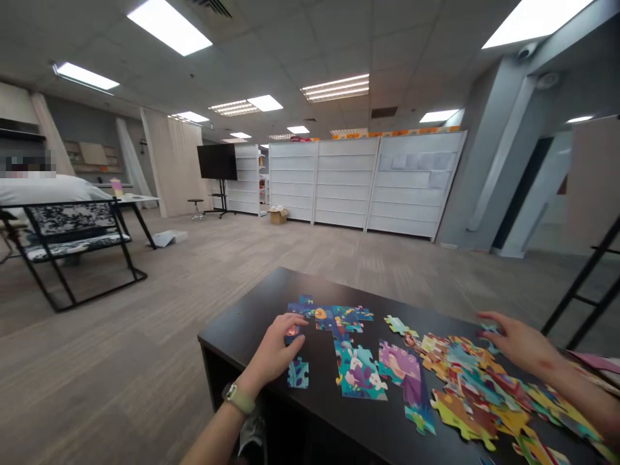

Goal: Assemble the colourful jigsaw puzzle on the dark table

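My left hand (277, 347) rests low over the left side of the dark table. Its thumb and fingers are apart, and a dark blue puzzle piece with a red figure (292, 332) shows between them. Just below lies a teal leaf-patterned piece (298, 373). My right hand (514, 340) is at the far right, beyond the loose pieces, its fingers around a teal puzzle piece (490, 329) that they partly hide. Between my hands, a joined blue strip (341, 316) runs down to a white rabbit section (361, 371). A pink and purple section (402, 368) lies beside it.
A heap of loose puzzle pieces (465, 374) covers the table's right side. The table's left edge (206, 349) drops to carpet. Farther off are a black-framed chair (77, 226) with a seated person, a screen on a stand (217, 161) and white shelving (346, 184).
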Tool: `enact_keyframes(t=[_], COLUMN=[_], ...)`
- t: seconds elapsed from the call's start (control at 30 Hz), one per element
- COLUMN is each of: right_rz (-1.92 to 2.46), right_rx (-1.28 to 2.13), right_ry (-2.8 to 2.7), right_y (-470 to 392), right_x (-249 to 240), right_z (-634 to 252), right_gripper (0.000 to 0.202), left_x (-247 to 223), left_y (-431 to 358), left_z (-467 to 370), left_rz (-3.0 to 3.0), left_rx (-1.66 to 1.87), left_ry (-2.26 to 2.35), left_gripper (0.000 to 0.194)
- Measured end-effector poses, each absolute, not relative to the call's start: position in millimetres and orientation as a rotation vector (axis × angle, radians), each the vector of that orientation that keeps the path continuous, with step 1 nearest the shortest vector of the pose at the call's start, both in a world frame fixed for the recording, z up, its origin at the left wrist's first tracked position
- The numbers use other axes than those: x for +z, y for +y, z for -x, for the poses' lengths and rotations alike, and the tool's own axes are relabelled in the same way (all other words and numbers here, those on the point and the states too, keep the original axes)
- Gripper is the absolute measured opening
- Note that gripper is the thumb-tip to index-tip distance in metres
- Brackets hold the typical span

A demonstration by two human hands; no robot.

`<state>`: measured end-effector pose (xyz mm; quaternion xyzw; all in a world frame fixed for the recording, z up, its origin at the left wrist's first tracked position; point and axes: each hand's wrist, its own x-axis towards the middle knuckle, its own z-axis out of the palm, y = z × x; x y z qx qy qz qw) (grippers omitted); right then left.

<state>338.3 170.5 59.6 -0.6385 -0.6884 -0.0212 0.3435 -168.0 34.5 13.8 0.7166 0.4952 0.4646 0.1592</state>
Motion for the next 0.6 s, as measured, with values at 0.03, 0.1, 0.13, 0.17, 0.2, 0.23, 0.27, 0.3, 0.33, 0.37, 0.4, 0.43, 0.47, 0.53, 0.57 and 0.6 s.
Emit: enact_keyframes(t=[0.03,0.1,0.13,0.17,0.2,0.23,0.27,0.3,0.33,0.37,0.4,0.43,0.47,0.53,0.57,0.6], right_rz=[1.61,1.375,1.271,1.194,1.125,1.068,1.022,0.989,0.972,0.967,0.969,0.975,0.979,0.97,0.96,0.949], right_rx=[0.057,0.642,0.881,1.092,1.267,1.407,1.52,1.611,1.664,1.698,1.715,1.72,1.722,1.722,1.72,1.717], right_ry=[-1.866,-1.945,-1.908,-1.849,-1.782,-1.717,-1.662,-1.622,-1.589,-1.566,-1.55,-1.54,-1.534,-1.524,-1.521,-1.516], right_y=[164.9,144.7,131.2,116.8,102.5,89.4,78.3,69.5,63.2,59.2,56.9,55.9,55.8,56.3,56.5,56.5], right_x=[61.8,60.2,57.0,52.8,47.8,42.7,37.6,32.9,28.7,25.1,22.3,20.3,19.3,19.6,20.5,21.7], right_z=[-313.7,-250.9,-216.5,-183.0,-152.7,-127.3,-107.6,-94.0,-86.0,-82.6,-82.4,-84.2,-86.8,-91.4,-92.6,-93.0], right_gripper=[0.012,0.023,0.026,0.027,0.029,0.031,0.032,0.035,0.039,0.043,0.046,0.047,0.048,0.049,0.049,0.05], left_x=[16.7,22.4,24.9,26.8,28.0,28.5,28.1,27.1,25.6,23.7,21.6,19.6,17.6,14.2,12.9,11.9], left_y=[36.4,35.7,32.7,28.0,21.9,15.2,8.6,2.9,-1.5,-4.1,-5.2,-4.8,-3.4,0.3,1.9,2.8], left_z=[159.4,141.9,134.1,127.5,122.3,118.6,116.2,114.8,114.0,113.4,112.9,112.3,111.5,109.6,108.8,108.2], left_rz=[-2.036,-2.027,-2.031,-2.03,-2.024,-2.003,-1.972,-1.938,-1.899,-1.861,-1.821,-1.78,-1.74,-1.664,-1.633,-1.607], left_rx=[1.35,1.36,1.35,1.332,1.308,1.283,1.263,1.246,1.234,1.231,1.234,1.238,1.243,1.26,1.262,1.264], left_ry=[1.404,1.367,1.344,1.321,1.3,1.284,1.273,1.267,1.26,1.251,1.238,1.222,1.204,1.176,1.162,1.149], left_gripper=[0.025,0.025,0.025,0.025,0.025,0.026,0.028,0.03,0.032,0.033,0.034,0.033,0.032,0.027,0.026,0.025])
